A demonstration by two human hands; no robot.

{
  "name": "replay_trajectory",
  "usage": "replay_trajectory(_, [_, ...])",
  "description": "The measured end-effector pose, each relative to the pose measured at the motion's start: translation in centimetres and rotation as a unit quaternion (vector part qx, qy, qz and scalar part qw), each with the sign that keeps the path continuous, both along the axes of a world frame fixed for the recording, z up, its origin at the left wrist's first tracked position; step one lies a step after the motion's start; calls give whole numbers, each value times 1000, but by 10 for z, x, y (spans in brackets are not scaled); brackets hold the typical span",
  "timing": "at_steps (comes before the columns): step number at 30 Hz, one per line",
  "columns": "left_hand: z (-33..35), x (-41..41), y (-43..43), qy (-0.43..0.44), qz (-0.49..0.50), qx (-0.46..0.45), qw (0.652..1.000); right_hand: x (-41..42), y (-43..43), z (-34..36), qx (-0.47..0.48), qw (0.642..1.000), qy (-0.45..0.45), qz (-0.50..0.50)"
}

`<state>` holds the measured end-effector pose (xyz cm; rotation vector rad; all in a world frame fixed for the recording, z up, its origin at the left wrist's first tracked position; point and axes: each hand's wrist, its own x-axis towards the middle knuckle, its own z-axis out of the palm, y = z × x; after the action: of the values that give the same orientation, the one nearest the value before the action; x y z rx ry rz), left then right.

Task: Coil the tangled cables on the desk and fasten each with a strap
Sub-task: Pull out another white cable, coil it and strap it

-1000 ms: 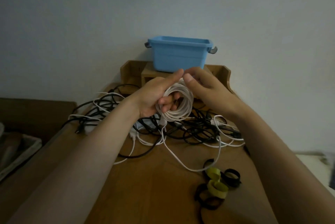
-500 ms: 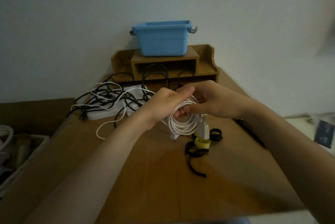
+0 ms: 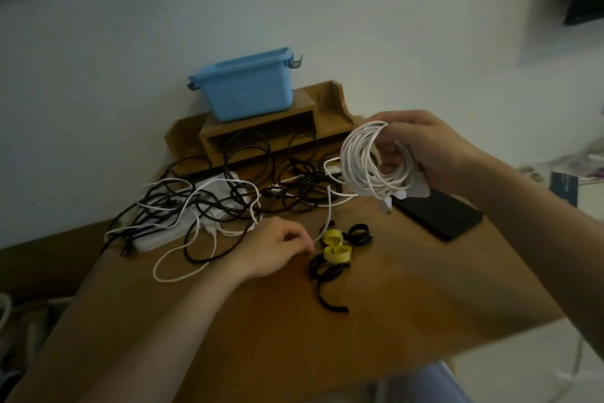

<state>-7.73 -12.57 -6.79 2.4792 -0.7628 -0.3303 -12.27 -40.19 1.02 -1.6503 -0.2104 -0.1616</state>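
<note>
My right hand point(image 3: 421, 148) grips a coiled white cable point(image 3: 362, 161) and holds it up above the desk at the right. My left hand point(image 3: 274, 249) is down on the wooden desk point(image 3: 392, 298), fingers loosely curled, right beside the pile of straps; whether it touches one I cannot tell. Two yellow straps point(image 3: 336, 247) and several black straps point(image 3: 327, 272) lie in a small cluster at mid-desk. A tangle of black and white cables point(image 3: 212, 203) covers the back left of the desk.
A blue plastic bin point(image 3: 248, 89) stands on a wooden desk shelf point(image 3: 261, 131) against the wall. A flat black box point(image 3: 438, 213) lies at the desk's right edge. A white power strip point(image 3: 157, 236) sits under the tangle.
My left hand has let go of the white coil and dropped to the straps. The right hand alone has carried the coil up and to the right.
</note>
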Motion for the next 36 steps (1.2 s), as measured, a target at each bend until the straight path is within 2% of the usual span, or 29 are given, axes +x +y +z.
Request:
replay_trajectory(3, [-5,11,-4,-57,9,69,996,4,-4,3,59,996,10,-70])
replay_trajectory(7, [-13,24,-9,0,-23,-1,1000,7,0,6,130,985,29,-109])
replay_trajectory(13, [-19,37,-18,-34,-72,14,997,17,12,7,164,982,39,-83])
replay_trajectory(18, [-21,37,-19,-32,-88,-40,995,32,26,9,182,981,47,-39])
replay_trajectory(21, [-20,36,-24,-44,-122,1,992,38,34,8,190,980,49,-29])
replay_trajectory(25, [-20,38,-21,-63,-77,-14,995,48,42,5,201,978,52,-23])
replay_trajectory(30, [-14,32,-24,-91,-22,-136,986,58,43,-8,248,967,40,-32])
replay_trajectory(34, [-15,24,-37,-89,-41,-83,992,61,35,-28,304,952,45,-10])
replay_trajectory(36, [-19,24,-36,-89,-16,-92,992,61,31,-32,306,951,47,-14])
